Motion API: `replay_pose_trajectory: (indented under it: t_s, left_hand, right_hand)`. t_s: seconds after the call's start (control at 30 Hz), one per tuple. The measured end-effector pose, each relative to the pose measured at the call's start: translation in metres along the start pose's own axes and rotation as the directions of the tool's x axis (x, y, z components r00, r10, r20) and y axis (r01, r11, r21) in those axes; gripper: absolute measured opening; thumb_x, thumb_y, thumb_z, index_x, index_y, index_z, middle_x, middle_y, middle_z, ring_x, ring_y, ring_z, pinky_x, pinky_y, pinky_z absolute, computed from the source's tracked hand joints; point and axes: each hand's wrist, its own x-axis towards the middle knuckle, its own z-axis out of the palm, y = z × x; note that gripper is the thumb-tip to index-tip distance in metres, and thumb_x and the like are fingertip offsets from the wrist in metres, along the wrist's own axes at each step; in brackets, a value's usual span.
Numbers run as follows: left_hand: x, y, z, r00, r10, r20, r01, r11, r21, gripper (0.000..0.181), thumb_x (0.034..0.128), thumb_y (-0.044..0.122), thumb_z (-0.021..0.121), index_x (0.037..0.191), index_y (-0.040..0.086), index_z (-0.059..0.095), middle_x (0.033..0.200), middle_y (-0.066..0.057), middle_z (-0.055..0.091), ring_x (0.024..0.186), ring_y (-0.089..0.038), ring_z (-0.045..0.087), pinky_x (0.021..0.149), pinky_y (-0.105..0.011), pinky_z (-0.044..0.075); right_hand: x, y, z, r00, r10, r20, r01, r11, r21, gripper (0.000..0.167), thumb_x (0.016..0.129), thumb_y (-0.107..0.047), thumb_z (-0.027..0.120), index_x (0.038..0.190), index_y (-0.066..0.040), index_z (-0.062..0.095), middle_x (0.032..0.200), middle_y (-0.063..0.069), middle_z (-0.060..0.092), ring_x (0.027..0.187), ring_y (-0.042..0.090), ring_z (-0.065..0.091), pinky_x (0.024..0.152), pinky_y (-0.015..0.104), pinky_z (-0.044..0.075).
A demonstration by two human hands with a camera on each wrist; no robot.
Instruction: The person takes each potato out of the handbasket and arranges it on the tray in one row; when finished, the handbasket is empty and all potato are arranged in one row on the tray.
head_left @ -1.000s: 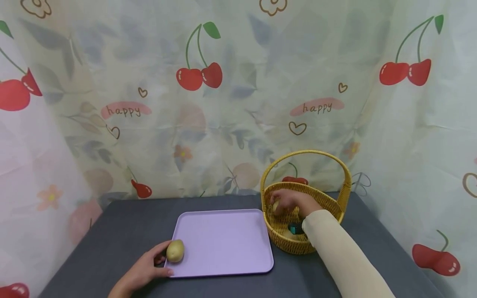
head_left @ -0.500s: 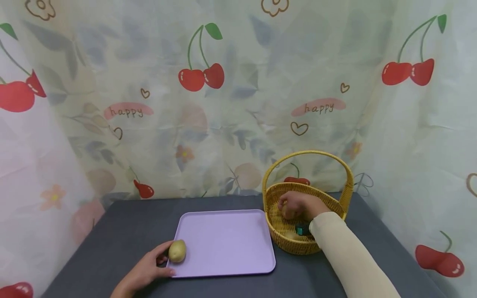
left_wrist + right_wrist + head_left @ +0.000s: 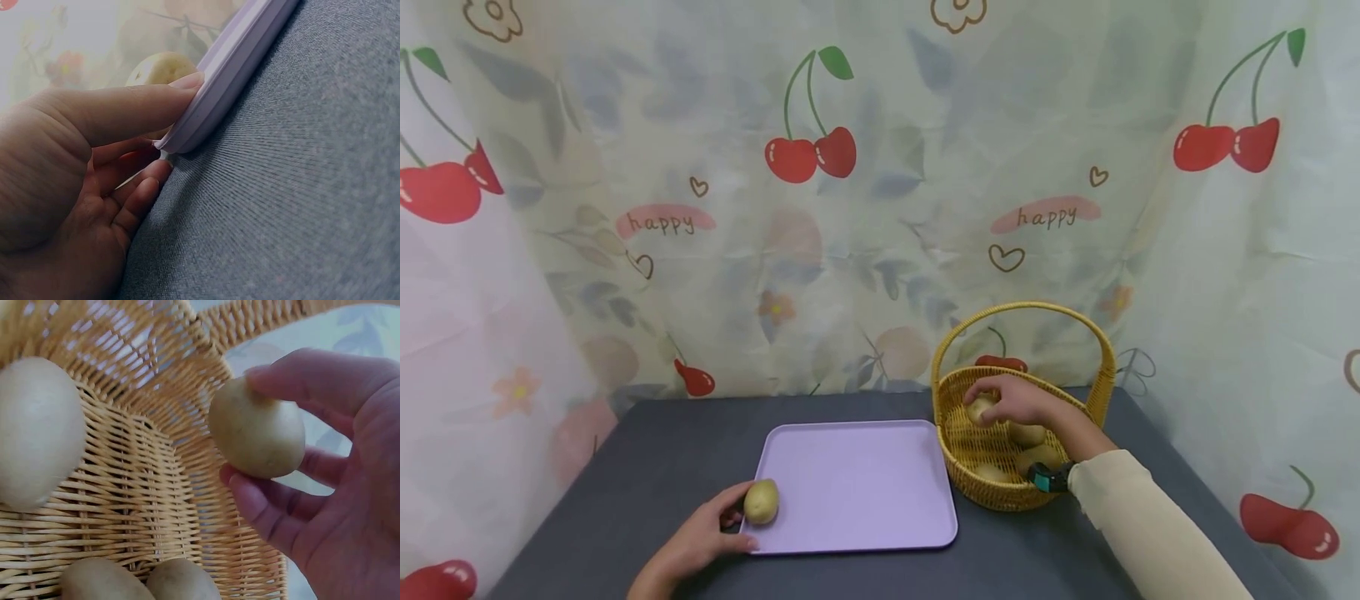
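Note:
My right hand (image 3: 1018, 400) is over the wicker basket (image 3: 1000, 500) and pinches a potato (image 3: 256, 434) between thumb and fingers. In the right wrist view that potato is clear of the others, near the basket wall. Several potatoes (image 3: 1027, 434) lie on the basket floor. My left hand (image 3: 700, 537) grips the near left corner of the lilac tray (image 3: 865, 492), its thumb on the rim and its other fingers curled along the side. One potato (image 3: 762, 502) rests on the tray beside the left fingers; the left wrist view shows only part of it behind the thumb.
The basket's tall arched handle (image 3: 1026, 307) rises over the right hand. Tray and basket stand side by side on a dark grey tabletop (image 3: 685, 450). Behind hangs a curtain (image 3: 880, 250) printed with cherries. A dark band (image 3: 1051, 477) is around the right wrist.
My right hand has come up from lower in the basket, the potato now plainly visible in its grip, and more potatoes show beneath. The left hand stays at the tray.

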Motion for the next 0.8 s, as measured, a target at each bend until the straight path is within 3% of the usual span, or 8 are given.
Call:
replay_pose_trajectory:
  t_s: [0.27, 0.47, 0.57, 0.7, 0.8]
  left_hand:
    - [0.001, 0.004, 0.0, 0.998, -0.055, 0.022, 0.055, 0.998, 0.001, 0.08, 0.0743, 0.016, 0.085, 0.14, -0.005, 0.044, 0.121, -0.016, 0.052, 0.094, -0.024, 0.049, 0.077, -0.028, 0.042]
    - [-0.002, 0.003, -0.002, 0.999, -0.043, 0.003, 0.043, 0.999, 0.012, 0.081, 0.0728, 0.015, 0.085, 0.14, -0.004, 0.045, 0.118, -0.015, 0.053, 0.093, -0.023, 0.049, 0.076, -0.027, 0.042]
    - [-0.001, 0.002, -0.002, 0.999, -0.04, 0.001, 0.04, 0.999, 0.014, 0.081, 0.0726, 0.016, 0.085, 0.14, -0.004, 0.045, 0.119, -0.015, 0.053, 0.094, -0.023, 0.049, 0.077, -0.027, 0.041]
    - [0.0, 0.003, -0.001, 0.999, -0.041, -0.001, 0.041, 0.999, 0.014, 0.081, 0.0727, 0.016, 0.085, 0.14, -0.004, 0.045, 0.121, -0.016, 0.052, 0.094, -0.023, 0.049, 0.078, -0.027, 0.041]
    - [0.001, 0.003, 0.003, 1.0, -0.017, -0.001, 0.017, 1.0, 0.008, 0.081, 0.0727, 0.016, 0.085, 0.14, -0.005, 0.045, 0.119, -0.016, 0.053, 0.094, -0.023, 0.049, 0.078, -0.027, 0.041]
  right_hand:
    - [-0.032, -0.013, 0.004, 0.989, -0.141, -0.04, 0.147, 0.964, 0.22, 0.035, 0.087, -0.015, 0.074, 0.119, -0.005, 0.063, 0.096, 0.01, 0.062, 0.075, 0.023, 0.058, 0.067, 0.043, 0.05]
    - [-0.051, -0.023, 0.02, 0.975, -0.198, -0.098, 0.218, 0.941, 0.26, 0.035, 0.085, -0.011, 0.075, 0.117, -0.007, 0.062, 0.102, 0.013, 0.06, 0.078, 0.024, 0.058, 0.065, 0.037, 0.051]
    - [-0.061, -0.029, 0.03, 0.954, -0.254, -0.159, 0.287, 0.926, 0.246, 0.034, 0.084, -0.01, 0.076, 0.115, -0.009, 0.062, 0.11, 0.012, 0.058, 0.084, 0.024, 0.057, 0.067, 0.034, 0.051]
    - [-0.069, -0.037, 0.044, 0.904, -0.353, -0.24, 0.405, 0.887, 0.223, 0.033, 0.083, -0.003, 0.075, 0.112, -0.01, 0.063, 0.116, 0.012, 0.058, 0.089, 0.023, 0.056, 0.068, 0.034, 0.05]
    - [-0.072, -0.042, 0.055, 0.88, -0.385, -0.279, 0.443, 0.877, 0.186, 0.034, 0.081, -0.004, 0.076, 0.112, -0.011, 0.063, 0.116, 0.012, 0.058, 0.092, 0.022, 0.055, 0.067, 0.034, 0.049]
